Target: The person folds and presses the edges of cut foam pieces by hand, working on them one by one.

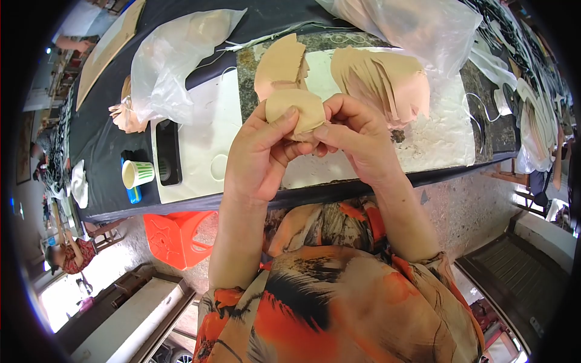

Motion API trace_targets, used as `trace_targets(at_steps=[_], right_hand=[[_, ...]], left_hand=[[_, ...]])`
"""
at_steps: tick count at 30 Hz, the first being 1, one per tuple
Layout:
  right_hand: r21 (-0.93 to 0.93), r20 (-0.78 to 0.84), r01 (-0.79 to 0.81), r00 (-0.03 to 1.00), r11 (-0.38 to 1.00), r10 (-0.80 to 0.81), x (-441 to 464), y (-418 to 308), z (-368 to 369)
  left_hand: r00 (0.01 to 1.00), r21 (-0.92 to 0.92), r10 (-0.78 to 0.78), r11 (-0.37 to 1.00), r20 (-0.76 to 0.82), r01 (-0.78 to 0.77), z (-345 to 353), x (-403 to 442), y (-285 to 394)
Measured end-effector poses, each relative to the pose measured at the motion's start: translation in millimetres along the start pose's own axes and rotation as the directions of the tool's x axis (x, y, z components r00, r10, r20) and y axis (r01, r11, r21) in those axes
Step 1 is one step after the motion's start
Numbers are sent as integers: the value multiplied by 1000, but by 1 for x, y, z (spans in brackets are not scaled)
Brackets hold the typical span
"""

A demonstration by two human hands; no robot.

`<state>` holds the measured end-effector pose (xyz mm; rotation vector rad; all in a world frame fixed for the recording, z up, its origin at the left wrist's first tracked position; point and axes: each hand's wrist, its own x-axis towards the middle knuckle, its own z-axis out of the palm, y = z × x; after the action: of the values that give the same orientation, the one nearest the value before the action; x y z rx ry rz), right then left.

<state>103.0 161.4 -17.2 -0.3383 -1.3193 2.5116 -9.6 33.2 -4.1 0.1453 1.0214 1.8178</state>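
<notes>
Your left hand (257,154) and right hand (360,136) are raised together above the near edge of the counter (103,181), roughly midway along it. Between them is a thin, curved tan piece (299,107), held up off the surface. The fingers of your left hand are closed on its left and lower part, the thumb pressed flat against the face you see and the others curled beneath. The fingers of your right hand pinch its lower right edge between thumb and forefinger, close to your left fingertips.

Just past the piece, toward the far edge, you have a small stack of tan sheets (279,63). To its right lies a larger fanned stack (393,85), resting on the white board (445,130). A clear plastic bag (417,27) sits beyond that, at the far edge.

On your left, another clear bag (172,66) lies near a bunch of tan pieces (128,118). Nearer you, toward the near left corner, a dark phone-like object (168,151) lies with its length running away from you. Just left of it is a white cup with green stripes (138,173), tipped on its side, beside a blue object (134,193). Below the near edge, a red stool (175,239) stands on the floor.
</notes>
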Motion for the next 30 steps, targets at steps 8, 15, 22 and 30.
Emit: trace_targets(at_steps=[8,15,22,30], right_hand=[[33,-111,-53,992,998,56,-2,5,2],[47,-107,-102,989,994,106,-4,6,4],[81,-14,-168,985,982,170,-4,-1,0],[33,35,-190,981,981,189,-6,-6,-2]], left_hand=[[987,192,160,970,-29,-152,25,-10,-5],[988,207,151,967,-4,-147,22,-9,-3],[995,181,100,979,-11,-96,19,-9,-2],[998,210,56,977,-34,-47,9,-7,1]])
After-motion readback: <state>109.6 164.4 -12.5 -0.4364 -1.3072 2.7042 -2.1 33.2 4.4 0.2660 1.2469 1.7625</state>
